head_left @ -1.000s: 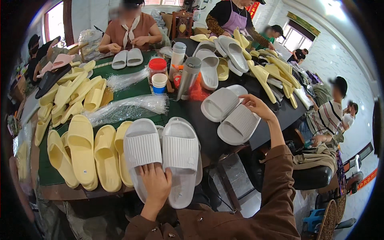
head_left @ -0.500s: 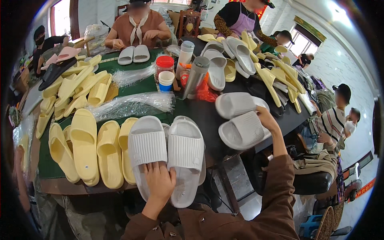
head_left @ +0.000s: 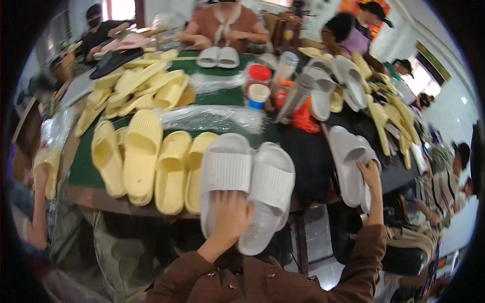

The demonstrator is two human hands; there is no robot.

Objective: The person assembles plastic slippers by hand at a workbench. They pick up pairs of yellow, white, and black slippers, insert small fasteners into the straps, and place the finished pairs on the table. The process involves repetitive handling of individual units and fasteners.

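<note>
At the table's near edge lies a pair of light grey slippers with ribbed straps, the left slipper point(head_left: 227, 166) and the right slipper point(head_left: 270, 187) side by side. My left hand point(head_left: 230, 214) has its fingers at the left slipper's strap opening, fingertips hidden, thumb towards the right slipper. Another pair of grey slippers point(head_left: 347, 161), smooth-strapped, stands farther right, toes pointing away, one overlapping the other. My right hand point(head_left: 370, 177) grips this pair by its right side. Left of my left hand is a row of yellow slippers point(head_left: 144, 161).
Clear plastic bags point(head_left: 212, 119) lie behind the yellow row. A tumbler point(head_left: 295, 98), paper cups point(head_left: 258, 96) and a red-lidded jar point(head_left: 259, 74) stand mid-table. Heaped yellow slippers point(head_left: 134, 83) cover the left. Several people sit or stand around; a person's hand point(head_left: 41, 179) holds a bagged yellow slipper.
My right hand has turned the smooth grey pair from lying sideways to pointing away from me. My left hand stays at the ribbed slipper. The whole view has shifted left.
</note>
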